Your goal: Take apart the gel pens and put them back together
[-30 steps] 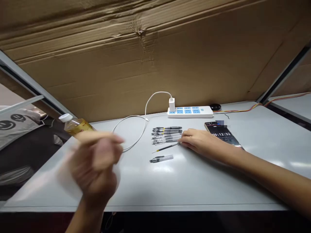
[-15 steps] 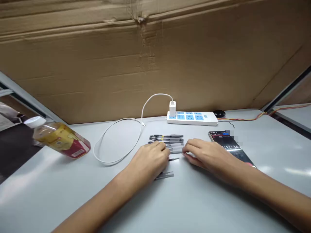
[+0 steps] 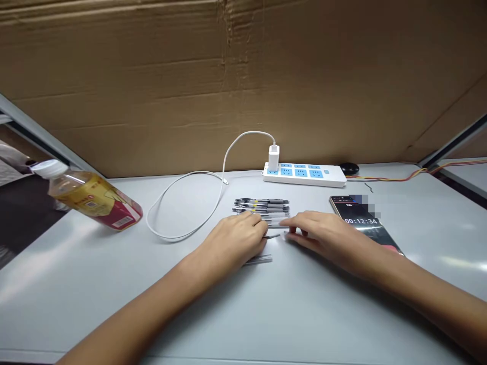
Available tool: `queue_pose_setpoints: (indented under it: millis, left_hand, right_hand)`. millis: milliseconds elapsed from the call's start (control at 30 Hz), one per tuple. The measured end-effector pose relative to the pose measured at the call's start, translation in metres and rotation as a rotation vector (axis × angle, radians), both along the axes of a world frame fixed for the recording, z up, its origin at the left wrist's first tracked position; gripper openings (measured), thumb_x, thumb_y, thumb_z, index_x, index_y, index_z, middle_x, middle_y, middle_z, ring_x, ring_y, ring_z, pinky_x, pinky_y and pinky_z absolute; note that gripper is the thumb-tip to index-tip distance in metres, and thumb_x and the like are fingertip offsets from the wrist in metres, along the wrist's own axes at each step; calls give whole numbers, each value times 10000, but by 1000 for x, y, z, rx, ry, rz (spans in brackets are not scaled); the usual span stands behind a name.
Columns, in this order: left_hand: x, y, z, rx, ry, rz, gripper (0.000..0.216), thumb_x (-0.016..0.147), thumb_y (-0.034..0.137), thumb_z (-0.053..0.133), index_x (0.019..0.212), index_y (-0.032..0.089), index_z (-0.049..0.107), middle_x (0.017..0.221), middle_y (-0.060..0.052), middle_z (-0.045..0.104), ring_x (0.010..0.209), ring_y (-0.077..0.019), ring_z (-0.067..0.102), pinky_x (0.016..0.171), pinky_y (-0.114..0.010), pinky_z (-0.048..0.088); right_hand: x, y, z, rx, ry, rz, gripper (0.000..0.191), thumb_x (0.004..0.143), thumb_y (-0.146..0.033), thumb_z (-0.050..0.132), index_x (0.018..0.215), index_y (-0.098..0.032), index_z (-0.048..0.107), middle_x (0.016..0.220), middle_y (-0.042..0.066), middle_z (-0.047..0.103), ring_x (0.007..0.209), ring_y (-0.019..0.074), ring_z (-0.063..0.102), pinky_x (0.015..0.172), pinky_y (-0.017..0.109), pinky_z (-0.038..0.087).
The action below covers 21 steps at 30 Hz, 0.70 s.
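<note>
A row of several grey-and-clear pens [image 3: 262,205] lies mid-table. My left hand [image 3: 238,241] rests just in front of it with curled fingers, closed over a thin dark pen refill [image 3: 272,236] that sticks out to the right. A clear pen barrel [image 3: 259,260] lies on the table by that hand's near side. My right hand [image 3: 321,234] lies low on the table, its fingertips pressed together at the right ends of the nearest pens, close to the refill's tip. What those fingertips pinch is hidden.
A tea bottle [image 3: 89,198] lies on its side at the left. A white charging cable [image 3: 190,203] loops from a charger in the power strip [image 3: 304,173] at the back. A phone [image 3: 361,223] showing a timer lies right of my hand. Cardboard walls the rear.
One second ago my left hand was blurred in the air at the left by the bottle; it has come down to the pens and covers the refill. The bottle now lies on the table.
</note>
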<state>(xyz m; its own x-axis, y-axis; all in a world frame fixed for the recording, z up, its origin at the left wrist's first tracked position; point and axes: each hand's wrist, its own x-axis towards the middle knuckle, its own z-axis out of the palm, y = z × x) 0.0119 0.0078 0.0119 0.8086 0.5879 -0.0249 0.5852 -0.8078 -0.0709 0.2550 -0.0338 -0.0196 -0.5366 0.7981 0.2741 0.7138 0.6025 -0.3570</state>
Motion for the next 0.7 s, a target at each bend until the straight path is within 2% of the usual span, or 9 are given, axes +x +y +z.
queue_pose_setpoints:
  millis: [200,367,533,700]
  left_hand:
    - [-1,-2,-2,-12,20,1,120,1027,149,514,1007,181,628,1009,-58,708,901,-230,670,740,-327,527]
    - [-5,-3,-6,-2,30,21,157,966,54,532,922,191,595,935,-48,677,807,-220,653,664,-318,494]
    - [-4,-1,-10,1,-24,-30,146,947,46,561,922,186,595,902,-46,679,826,-230,671,726,-323,509]
    - [-1,-1,-8,-23,-36,3,165,936,32,555,931,187,611,933,-45,705,817,-210,665,718,-294,506]
  right_hand:
    - [-3,1,-2,-28,-27,2,220,1063,-233,513,1000,-200,721,962,78,740,882,231,693,756,360,546]
    - [-3,2,-4,-20,-52,-19,274,1078,-268,480,1030,-216,744,992,86,745,902,242,694,751,371,553]
    - [-3,-1,-6,13,-17,-11,264,1091,-280,467,1125,-220,722,1060,92,740,960,244,698,800,378,559]
    - [-2,-1,-6,27,-10,-4,248,1087,-267,480,1120,-207,719,1036,90,738,935,243,700,784,378,560]
